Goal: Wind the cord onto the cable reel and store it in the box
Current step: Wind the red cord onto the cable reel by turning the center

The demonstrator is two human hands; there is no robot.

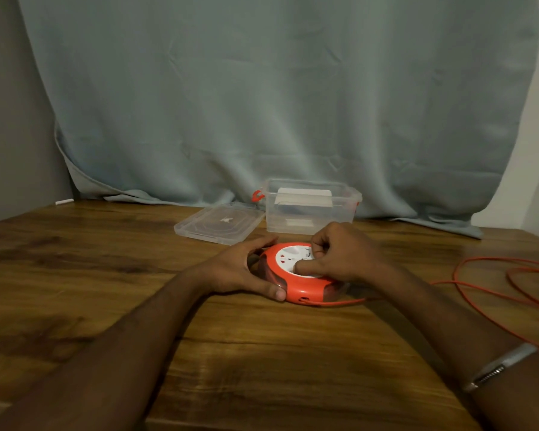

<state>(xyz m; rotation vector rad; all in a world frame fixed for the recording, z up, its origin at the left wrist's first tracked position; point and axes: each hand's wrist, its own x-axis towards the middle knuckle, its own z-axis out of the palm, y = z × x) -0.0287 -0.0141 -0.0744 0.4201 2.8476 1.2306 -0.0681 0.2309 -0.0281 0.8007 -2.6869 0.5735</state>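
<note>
- Wooden table (112, 269): dark grain, bare at far left; grey-blue curtain (262, 98) hangs behind it.
- Lid (220, 223): clear plastic, lies flat just left of the box, apart from it.
- Left hand (240, 270): fingers and thumb curled round the left rim of the cable reel, thumb tip at its near edge; it grips the housing.
- Cable reel (296, 283): round, flat, orange-red shell with a white centre face; lies flat at table centre, in front of the box, not inside it.
- Box (311, 209): clear, open-topped, red latch on each end, white item inside.
- Right hand (339, 256): rests atop the white face, fingers curled, forefinger pressed on it; whether it pinches a knob, cannot tell.
- Cord (492, 293): thin, orange, leaves the reel's near edge and loops loose over the table at right.
- Bracelet (498, 367): metal, on right forearm.
</note>
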